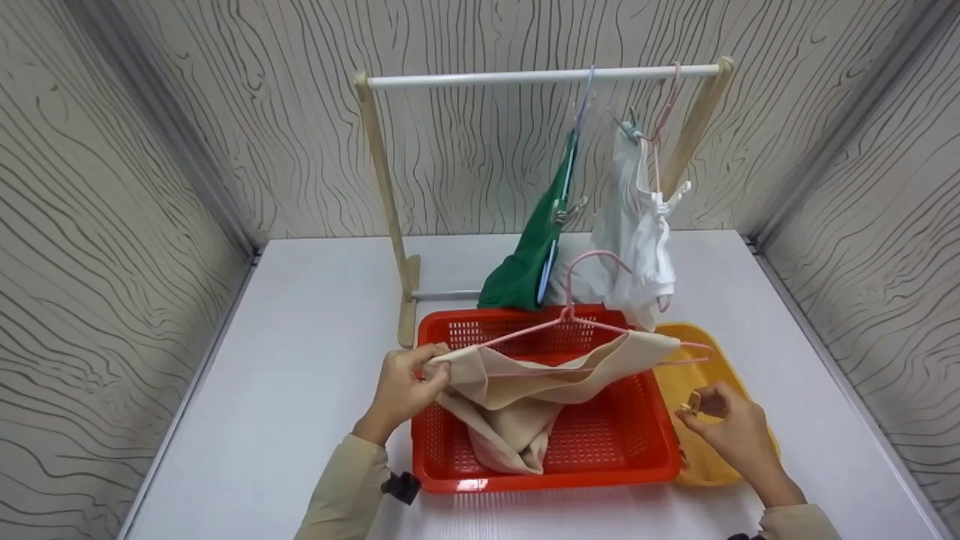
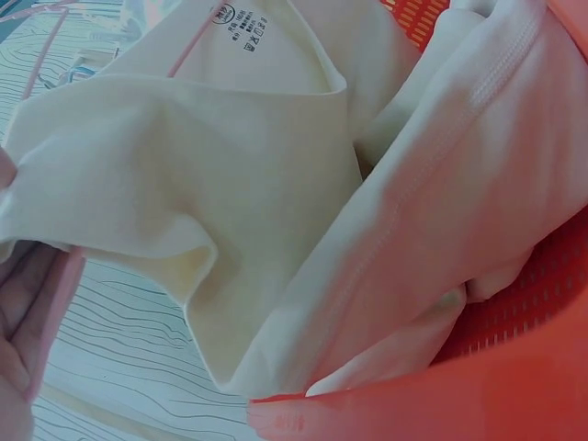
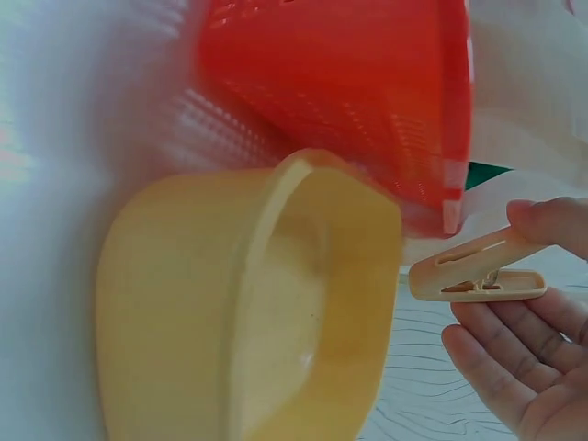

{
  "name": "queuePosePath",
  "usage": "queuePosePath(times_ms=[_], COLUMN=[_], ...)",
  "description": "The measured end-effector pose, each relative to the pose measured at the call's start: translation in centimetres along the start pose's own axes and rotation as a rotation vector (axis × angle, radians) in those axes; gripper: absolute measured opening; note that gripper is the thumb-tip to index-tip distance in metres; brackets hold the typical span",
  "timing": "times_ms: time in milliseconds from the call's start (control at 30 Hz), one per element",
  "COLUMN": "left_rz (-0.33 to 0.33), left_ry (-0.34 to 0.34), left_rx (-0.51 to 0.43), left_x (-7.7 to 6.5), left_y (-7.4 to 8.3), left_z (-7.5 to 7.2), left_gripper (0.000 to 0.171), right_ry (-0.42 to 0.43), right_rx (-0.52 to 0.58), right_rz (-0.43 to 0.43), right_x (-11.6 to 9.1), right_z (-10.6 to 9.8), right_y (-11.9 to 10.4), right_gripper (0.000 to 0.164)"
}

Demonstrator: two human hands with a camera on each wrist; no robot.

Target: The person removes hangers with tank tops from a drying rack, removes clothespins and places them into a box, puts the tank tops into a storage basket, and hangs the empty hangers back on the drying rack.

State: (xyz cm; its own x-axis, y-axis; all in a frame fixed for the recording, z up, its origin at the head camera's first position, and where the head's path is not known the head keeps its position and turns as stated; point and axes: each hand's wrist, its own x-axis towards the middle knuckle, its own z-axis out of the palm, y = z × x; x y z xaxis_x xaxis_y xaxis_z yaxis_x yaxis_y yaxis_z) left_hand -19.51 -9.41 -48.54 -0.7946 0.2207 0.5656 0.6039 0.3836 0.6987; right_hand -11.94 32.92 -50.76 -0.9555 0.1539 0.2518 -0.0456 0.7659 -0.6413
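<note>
My left hand (image 1: 405, 382) pinches one end of a cream garment (image 1: 517, 379) together with the end of a pink hanger (image 1: 525, 331). The garment's band runs along the hanger, and its lower part droops into the red basket (image 1: 544, 484). Printed label text (image 2: 241, 26) shows inside the band in the left wrist view. Out to the right, my right hand (image 1: 731, 431) holds a pale yellow clothespin (image 3: 478, 274) between thumb and fingers, above the yellow basin (image 3: 175, 303). The hanger's right end sticks out past the cloth.
Behind the basket stands a drying rack with a white bar (image 1: 480, 78) and wooden legs. From it hang a green garment (image 1: 532, 240) and white clothing (image 1: 630, 202), with clips on them. Patterned panels (image 1: 480, 172) enclose the white table (image 1: 300, 337) at the back and sides.
</note>
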Motion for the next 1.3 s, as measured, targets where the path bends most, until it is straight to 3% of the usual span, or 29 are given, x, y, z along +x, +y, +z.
queuePosePath(times_ms=[533, 900, 1300], left_rz=[0.045, 0.027, 0.048], left_ry=[0.010, 0.007, 0.010], left_rx=[0.008, 0.013, -0.002], left_x=[0.1, 0.0, 0.0], left_y=[0.1, 0.0, 0.0], left_z=[0.0, 0.0, 0.0], left_gripper=[0.010, 0.010, 0.010], right_ry=[-0.113, -0.215, -0.331], right_rx=[-0.069, -0.108, -0.212], right_rz=[0.118, 0.179, 0.194], right_x=[0.1, 0.3, 0.6], right_z=[0.6, 0.9, 1.3], right_y=[2.7, 4.7, 6.2], right_gripper=[0.032, 0.036, 0.039])
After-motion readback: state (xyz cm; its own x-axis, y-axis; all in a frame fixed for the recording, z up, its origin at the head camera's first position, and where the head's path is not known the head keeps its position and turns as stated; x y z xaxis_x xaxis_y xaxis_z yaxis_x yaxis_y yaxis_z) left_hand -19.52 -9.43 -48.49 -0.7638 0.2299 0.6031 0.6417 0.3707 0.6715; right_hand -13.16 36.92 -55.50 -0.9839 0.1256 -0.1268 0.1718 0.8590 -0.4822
